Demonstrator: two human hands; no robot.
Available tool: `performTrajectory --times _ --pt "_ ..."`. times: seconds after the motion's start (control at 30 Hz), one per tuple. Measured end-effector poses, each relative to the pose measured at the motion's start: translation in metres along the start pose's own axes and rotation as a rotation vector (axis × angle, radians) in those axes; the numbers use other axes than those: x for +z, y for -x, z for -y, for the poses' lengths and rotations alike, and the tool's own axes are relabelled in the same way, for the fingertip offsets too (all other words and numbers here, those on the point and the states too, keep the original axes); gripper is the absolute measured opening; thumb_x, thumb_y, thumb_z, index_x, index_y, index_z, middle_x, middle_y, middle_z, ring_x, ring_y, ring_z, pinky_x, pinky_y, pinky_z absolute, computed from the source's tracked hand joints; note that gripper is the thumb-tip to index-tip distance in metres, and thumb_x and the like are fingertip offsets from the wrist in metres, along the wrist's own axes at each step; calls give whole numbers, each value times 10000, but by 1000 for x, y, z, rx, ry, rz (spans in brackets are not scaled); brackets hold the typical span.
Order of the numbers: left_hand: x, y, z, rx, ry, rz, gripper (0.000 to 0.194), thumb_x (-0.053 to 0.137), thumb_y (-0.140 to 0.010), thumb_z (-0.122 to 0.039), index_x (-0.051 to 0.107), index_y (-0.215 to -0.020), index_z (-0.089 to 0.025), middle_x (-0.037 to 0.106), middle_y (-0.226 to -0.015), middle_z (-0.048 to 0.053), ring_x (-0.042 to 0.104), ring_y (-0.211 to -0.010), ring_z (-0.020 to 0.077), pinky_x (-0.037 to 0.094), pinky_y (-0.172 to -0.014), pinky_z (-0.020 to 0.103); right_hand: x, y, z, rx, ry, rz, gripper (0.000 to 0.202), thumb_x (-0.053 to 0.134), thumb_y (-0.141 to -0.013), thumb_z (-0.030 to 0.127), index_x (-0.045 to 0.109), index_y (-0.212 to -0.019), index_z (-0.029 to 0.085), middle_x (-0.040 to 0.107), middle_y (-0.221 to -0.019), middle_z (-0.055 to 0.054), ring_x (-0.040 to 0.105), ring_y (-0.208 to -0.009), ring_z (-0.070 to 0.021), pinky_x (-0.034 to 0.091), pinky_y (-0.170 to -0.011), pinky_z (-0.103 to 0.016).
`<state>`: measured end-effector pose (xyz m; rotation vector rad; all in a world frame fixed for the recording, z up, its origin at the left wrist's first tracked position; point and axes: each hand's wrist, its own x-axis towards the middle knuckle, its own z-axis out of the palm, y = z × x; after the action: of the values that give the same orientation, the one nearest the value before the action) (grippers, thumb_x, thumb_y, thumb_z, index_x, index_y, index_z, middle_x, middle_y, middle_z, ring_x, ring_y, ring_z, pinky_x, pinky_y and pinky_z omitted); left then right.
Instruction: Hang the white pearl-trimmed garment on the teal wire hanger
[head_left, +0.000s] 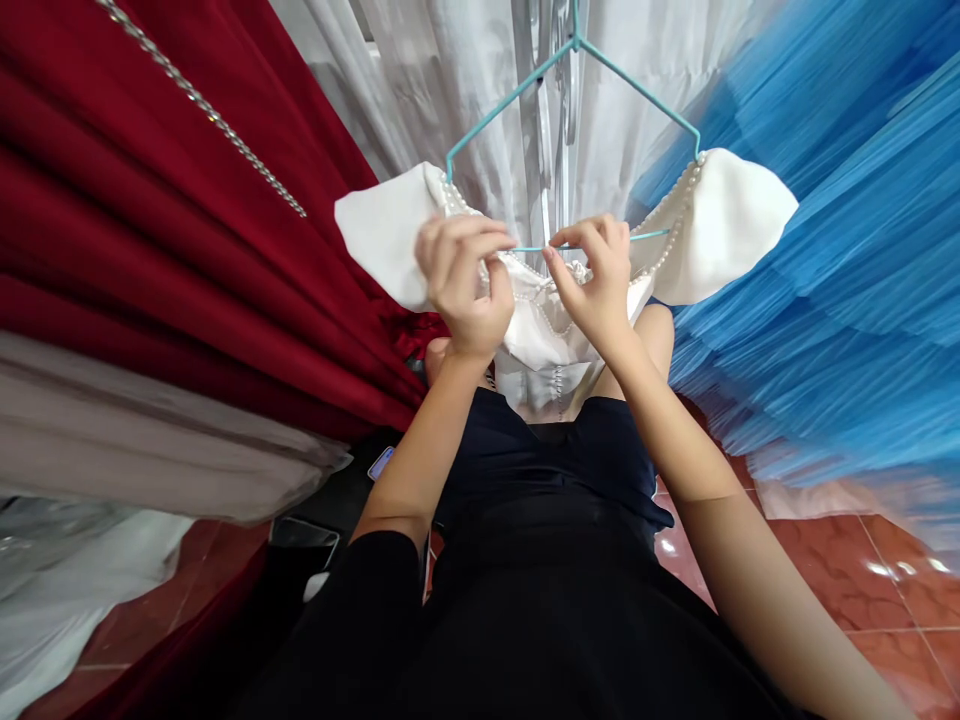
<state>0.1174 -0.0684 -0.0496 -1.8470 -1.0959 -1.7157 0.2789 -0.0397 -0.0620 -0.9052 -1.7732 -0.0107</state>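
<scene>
A white dress (pixel 540 335) with pearl-trimmed straps and wide white shoulder pieces hangs on a thin turquoise hanger (pixel 517 92) in front of me. My right hand (pixel 596 275) pinches the hanger's lower bar between thumb and forefinger, just above the neckline. Beside it, my left hand (pixel 466 285) is curled at the left strap and the end of the same bar, slightly blurred. What its fingers grip there is hidden. Pearls line the neckline below both hands, and the lower part of the dress hangs down between my knees.
Red fabric (pixel 187 200) with a rhinestone strip hangs at left, above a pale sheer cloth (pixel 150 420). Blue tulle (pixel 840 250) fills the right side. White drapes (pixel 472 90) hang behind the hanger. A phone (pixel 381 462) lies near my left elbow, above red floor tiles (pixel 847 580).
</scene>
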Motion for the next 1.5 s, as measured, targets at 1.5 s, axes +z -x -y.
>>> performTrajectory --times 1.5 --pt "-5 17 5 -166 -41 301 213 493 -964 -203 684 -1027 -272 711 -1036 10 623 -1100 271 278 -1137 569 -66 -32 -75 85 214 -193 395 612 -871 142 560 -1249 242 607 -1283 -87 525 -1234 -186 345 -1126 -399"
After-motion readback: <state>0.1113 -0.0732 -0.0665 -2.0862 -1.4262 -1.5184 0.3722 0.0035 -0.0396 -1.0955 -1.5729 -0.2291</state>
